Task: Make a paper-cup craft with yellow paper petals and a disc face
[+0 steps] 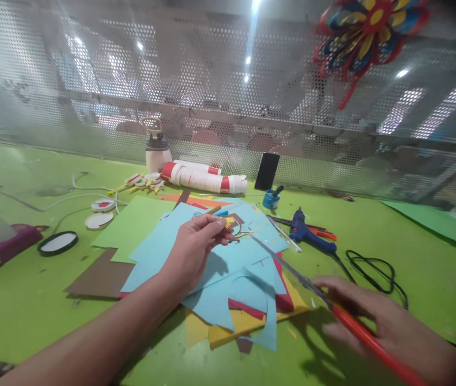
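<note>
Red-handled scissors [348, 323] sit nearest, off the near right edge of the blue paper [236, 268], with their blades reaching in over it. The right hand [388, 321] has its grip curled round the handles; blur makes it hard to say whether the blades are parted or together. Raised above the middle of the blue paper, the left hand [195, 241] pinches a small yellow paper piece [230, 222], its grip closed between thumb and fingertips. That piece lies beyond and to the left of the scissor tips, near them, and the scissors' long axis runs diagonally toward it. Of the two hands, the left is the one at the piece; the right is well apart from it. On the green tabletop [30, 316], a glue gun [312, 234] lies right of the blue paper, and white-and-red rolls [207, 179] lie behind it.
</note>
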A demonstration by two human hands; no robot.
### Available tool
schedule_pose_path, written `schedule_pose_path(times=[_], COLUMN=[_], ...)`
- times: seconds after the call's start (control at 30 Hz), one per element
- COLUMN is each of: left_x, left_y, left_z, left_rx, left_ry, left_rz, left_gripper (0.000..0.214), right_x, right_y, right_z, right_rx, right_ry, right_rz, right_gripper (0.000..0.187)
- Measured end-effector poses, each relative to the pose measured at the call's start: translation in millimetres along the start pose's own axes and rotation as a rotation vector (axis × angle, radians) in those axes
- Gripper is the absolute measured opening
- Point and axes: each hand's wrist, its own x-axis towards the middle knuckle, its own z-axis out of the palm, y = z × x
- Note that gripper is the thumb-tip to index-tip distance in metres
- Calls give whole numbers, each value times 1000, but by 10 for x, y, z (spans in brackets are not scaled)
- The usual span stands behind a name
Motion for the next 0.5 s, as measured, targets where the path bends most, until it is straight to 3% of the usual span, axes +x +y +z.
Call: schedule_pose_path(times=[0.17, 0.37, 0.5], left_x=[21, 37, 20], left_y=[-72, -145, -167], left_z=[-23, -69, -55], left_rx=[67, 103, 128], left_ry=[-8, -79, -151], left_rz=[-18, -26, -34], left_gripper=[13, 16, 15], right_x=[268, 342, 284], right_y=[-23, 194, 122], right_z=[-74, 37, -16], right_rx=[-458, -554, -639], right_ry=[-38, -134, -148], right_rz=[56, 25, 10], right_gripper=[45, 42, 42])
